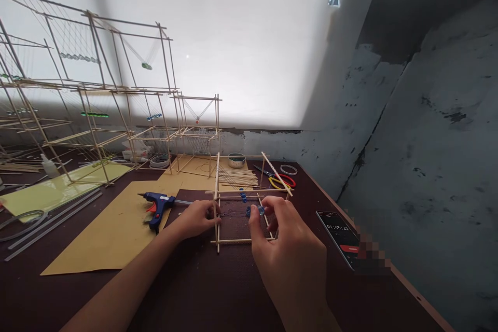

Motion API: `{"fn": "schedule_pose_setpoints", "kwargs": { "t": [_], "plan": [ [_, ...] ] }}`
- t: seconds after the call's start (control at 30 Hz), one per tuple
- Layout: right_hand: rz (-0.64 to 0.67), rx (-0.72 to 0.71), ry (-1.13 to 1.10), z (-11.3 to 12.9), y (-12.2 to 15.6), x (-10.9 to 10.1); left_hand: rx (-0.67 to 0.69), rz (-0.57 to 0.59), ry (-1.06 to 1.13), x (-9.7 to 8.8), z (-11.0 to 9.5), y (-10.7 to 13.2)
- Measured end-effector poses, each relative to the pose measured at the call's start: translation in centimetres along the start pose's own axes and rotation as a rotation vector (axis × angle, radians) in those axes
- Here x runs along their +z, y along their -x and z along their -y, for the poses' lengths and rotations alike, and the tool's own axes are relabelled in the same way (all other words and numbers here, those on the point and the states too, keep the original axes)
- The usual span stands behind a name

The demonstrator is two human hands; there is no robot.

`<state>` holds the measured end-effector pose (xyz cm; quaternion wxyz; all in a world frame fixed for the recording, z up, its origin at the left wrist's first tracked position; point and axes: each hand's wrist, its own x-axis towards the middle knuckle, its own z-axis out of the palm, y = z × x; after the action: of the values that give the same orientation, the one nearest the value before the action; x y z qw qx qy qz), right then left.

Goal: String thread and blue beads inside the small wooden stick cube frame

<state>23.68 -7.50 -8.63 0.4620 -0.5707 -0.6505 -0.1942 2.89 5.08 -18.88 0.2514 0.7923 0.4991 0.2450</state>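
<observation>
A small open frame of thin wooden sticks (235,241) stands on the dark table. My left hand (199,219) is closed on the frame's left upright, with the fingertips around the stick. Inside the frame, at its right side, my right hand (293,244) pinches a blue glass bead (254,211) between thumb and forefinger. More of these blue glass beads (243,195) hang in a short row on thin threads behind it. The fingers partly cover the held bead. The frame's lower right corner is hidden behind my right hand.
On the left are a blue glue gun (158,206), brown paper (101,238), clear glue sticks (54,224) and larger stick frames (116,90). Behind lie thin sticks (238,177), a metal bowl (236,161) and scissors (288,181). A phone (335,231) lies near the right edge.
</observation>
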Motion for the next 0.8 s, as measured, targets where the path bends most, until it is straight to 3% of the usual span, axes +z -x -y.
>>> {"fn": "schedule_pose_setpoints", "kwargs": {
  "t": [0.27,0.43,0.57,0.63,0.73,0.8],
  "plan": [
    [-0.048,0.202,-0.003,-1.1,-1.2,-4.2,-0.022,0.017,-0.002,-0.2,-0.2,0.0],
    [-0.148,0.288,0.008,-3.5,-2.9,-4.8,-0.037,0.022,0.005,-0.3,-0.3,0.1],
    [-0.190,0.344,-0.006,-6.8,-5.1,-3.0,-0.039,0.026,0.023,-0.3,-0.3,0.1],
    [-0.142,0.345,-0.017,-8.8,-6.3,-1.1,-0.038,0.024,0.028,-0.2,-0.2,0.1],
    [0.028,0.348,0.060,-11.7,-7.6,2.6,-0.037,0.023,0.032,-0.2,-0.1,0.0],
    [0.300,0.346,0.150,-13.4,-7.9,5.3,-0.037,0.023,0.032,-0.1,0.0,0.0]
  ]
}}
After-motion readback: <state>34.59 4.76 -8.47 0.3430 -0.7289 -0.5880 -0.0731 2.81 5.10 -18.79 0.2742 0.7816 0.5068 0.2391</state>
